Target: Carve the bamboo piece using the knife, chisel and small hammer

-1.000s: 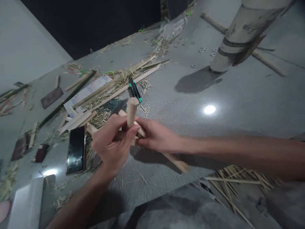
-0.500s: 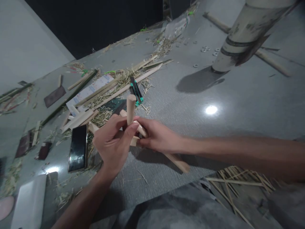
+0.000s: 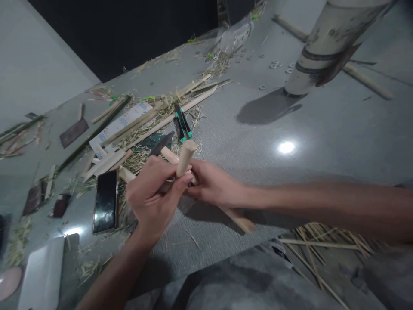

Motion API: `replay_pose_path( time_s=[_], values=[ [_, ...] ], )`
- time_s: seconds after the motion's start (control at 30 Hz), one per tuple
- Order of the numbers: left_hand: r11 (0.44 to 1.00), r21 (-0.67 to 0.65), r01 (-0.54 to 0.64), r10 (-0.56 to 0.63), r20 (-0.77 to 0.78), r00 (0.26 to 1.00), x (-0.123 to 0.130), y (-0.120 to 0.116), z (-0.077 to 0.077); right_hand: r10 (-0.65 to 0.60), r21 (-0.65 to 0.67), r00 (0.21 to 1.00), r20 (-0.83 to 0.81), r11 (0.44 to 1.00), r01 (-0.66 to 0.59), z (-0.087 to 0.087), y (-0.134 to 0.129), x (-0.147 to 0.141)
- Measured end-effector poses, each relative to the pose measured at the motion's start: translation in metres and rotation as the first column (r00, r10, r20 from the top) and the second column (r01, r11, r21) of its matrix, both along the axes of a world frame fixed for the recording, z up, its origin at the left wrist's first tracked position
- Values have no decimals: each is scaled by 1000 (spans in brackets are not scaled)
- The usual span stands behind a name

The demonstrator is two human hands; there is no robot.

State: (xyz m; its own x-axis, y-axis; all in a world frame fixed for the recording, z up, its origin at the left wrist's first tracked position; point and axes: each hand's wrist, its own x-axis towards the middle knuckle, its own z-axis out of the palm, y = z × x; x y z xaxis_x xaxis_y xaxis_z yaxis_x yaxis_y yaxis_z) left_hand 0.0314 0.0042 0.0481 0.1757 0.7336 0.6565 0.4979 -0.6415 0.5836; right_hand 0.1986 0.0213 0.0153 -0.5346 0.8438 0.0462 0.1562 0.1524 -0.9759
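My left hand (image 3: 158,189) is closed around a pale round wooden stick (image 3: 186,157), its cut end tilted up toward me. Against it, my right hand (image 3: 209,181) is closed with its fingertips on a small pale wooden piece (image 3: 192,177), mostly hidden between both hands. Beneath them lies a hammer with a dark head (image 3: 161,144) and a wooden handle (image 3: 238,219) that comes out under my right wrist. Just beyond my hands is a black and green utility knife (image 3: 183,124) on the table.
A phone (image 3: 106,201) lies left of my left hand. Wood strips (image 3: 174,118), shavings and a printed paper sheet (image 3: 124,122) cover the table's left side. Metal rings (image 3: 275,64) and a thick bamboo tube (image 3: 318,51) stand farther right. Thin sticks (image 3: 319,243) lie below my right forearm.
The stick's upper end has tipped to the right and come lower, and my left hand has turned slightly with it. More of the hammer's head and handle shows now.
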Motion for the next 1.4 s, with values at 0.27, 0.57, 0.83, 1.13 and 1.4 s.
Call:
replay_pose_path(
  time_s=[0.27, 0.57, 0.83, 1.13, 1.4],
  values=[
    [999, -19, -26, 27, 25, 999, -3, -4, -9, 7, -1, 1000, 20, 1000, -7, 2, -2, 1],
    [990, 139, 2, 5, -49, 999, -3, -3, -7, 13, 25, 998, 68, 1000, -15, 1, 0, 1],
    [994, 110, 19, -17, -22, 1000, -5, 1, -7, 2, 52, 998, 60, 999, -5, -1, -1, 1],
    [996, 71, 45, -48, 47, 998, -2, 2, -7, 9, 65, 999, 35, 998, -11, -1, 0, 0],
    [990, 113, 78, -85, 59, 995, 2, 3, -8, 3, 66, 998, 62, 998, -7, -3, 0, 1]
  ],
)
